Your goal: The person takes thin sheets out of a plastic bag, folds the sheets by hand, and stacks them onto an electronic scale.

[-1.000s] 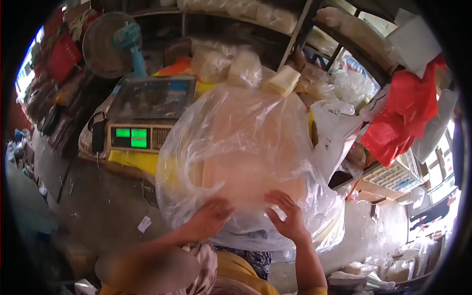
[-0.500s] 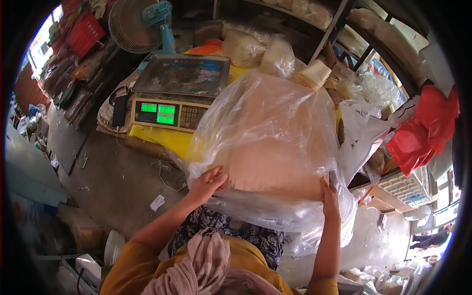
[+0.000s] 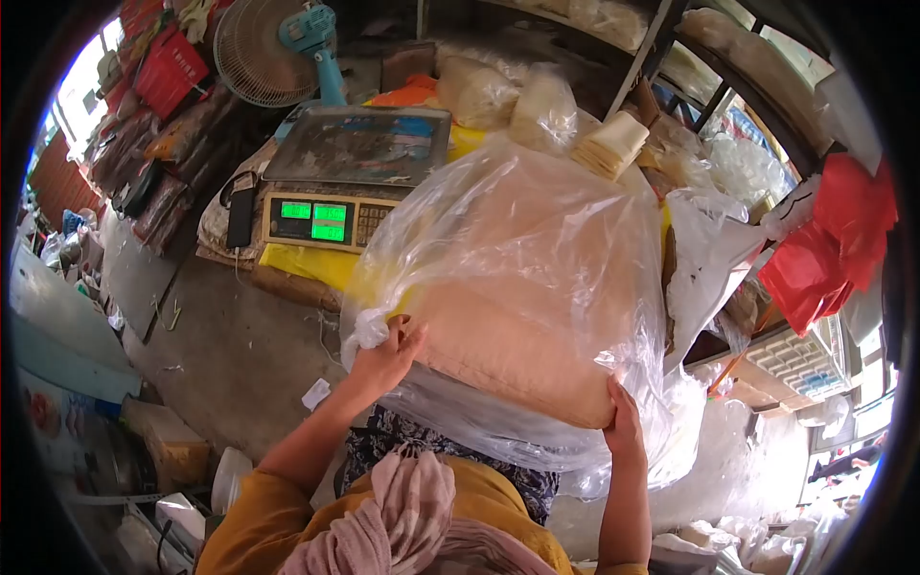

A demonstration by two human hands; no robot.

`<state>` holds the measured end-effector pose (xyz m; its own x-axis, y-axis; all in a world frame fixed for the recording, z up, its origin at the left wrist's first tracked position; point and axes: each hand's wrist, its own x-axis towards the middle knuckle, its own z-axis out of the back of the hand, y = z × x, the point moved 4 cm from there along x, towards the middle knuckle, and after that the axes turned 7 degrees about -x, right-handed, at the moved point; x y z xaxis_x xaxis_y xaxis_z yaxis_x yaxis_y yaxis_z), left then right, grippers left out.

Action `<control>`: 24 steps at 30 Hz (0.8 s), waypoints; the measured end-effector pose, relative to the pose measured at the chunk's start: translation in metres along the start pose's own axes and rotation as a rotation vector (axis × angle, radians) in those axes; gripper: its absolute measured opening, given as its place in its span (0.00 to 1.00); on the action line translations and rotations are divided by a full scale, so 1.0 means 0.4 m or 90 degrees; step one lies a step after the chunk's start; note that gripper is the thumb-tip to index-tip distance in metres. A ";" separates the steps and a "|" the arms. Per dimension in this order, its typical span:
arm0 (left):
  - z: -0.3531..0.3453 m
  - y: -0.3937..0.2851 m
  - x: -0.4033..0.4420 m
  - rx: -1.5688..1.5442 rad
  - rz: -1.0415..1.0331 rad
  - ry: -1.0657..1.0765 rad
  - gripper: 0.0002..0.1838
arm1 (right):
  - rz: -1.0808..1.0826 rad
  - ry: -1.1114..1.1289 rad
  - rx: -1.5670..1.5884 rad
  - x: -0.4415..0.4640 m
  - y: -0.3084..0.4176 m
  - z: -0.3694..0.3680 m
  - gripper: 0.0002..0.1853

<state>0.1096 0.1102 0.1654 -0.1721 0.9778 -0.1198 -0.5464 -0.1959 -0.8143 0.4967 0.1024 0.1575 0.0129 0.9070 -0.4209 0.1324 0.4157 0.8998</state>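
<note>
- Swung nearer the body since the earlier frame: the brown slab's (image 3: 527,316) near-right corner and the right hand (image 3: 624,422).
- Right hand grasps that corner through clear plastic (image 3: 450,240); left hand (image 3: 386,356) pinches plastic at the near-left corner.
- Slab lies under the plastic, its near edge slanted.
- Beyond, leftward: lit scale (image 3: 355,144), then fan (image 3: 311,34).

Brown stack (image 3: 522,335) turned, near right corner closer in. Left hand (image 3: 383,359) and right hand (image 3: 623,417) spread wider, now at stack's corners.
</note>
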 end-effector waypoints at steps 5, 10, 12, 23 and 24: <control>-0.024 0.007 -0.016 0.091 -0.005 -0.060 0.35 | 0.026 0.009 0.047 -0.016 -0.023 0.002 0.24; -0.063 0.074 0.022 -0.173 0.008 -0.060 0.27 | 0.042 -0.031 0.072 -0.004 -0.033 -0.012 0.24; -0.054 0.047 0.010 -0.143 0.024 -0.048 0.27 | 0.049 -0.033 0.080 -0.011 -0.028 -0.015 0.25; 0.308 -0.395 -0.051 -0.458 -0.206 0.101 0.22 | 0.409 -0.049 0.050 -0.282 0.479 -0.061 0.33; 0.329 -0.448 -0.020 -0.479 -0.291 0.083 0.23 | 0.480 -0.012 0.027 -0.266 0.520 -0.057 0.34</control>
<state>0.1009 0.1277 0.3871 0.0507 0.9583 0.2813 0.1517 0.2710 -0.9505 0.5001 0.0941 0.3920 0.1314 0.9433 0.3049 0.1187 -0.3204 0.9398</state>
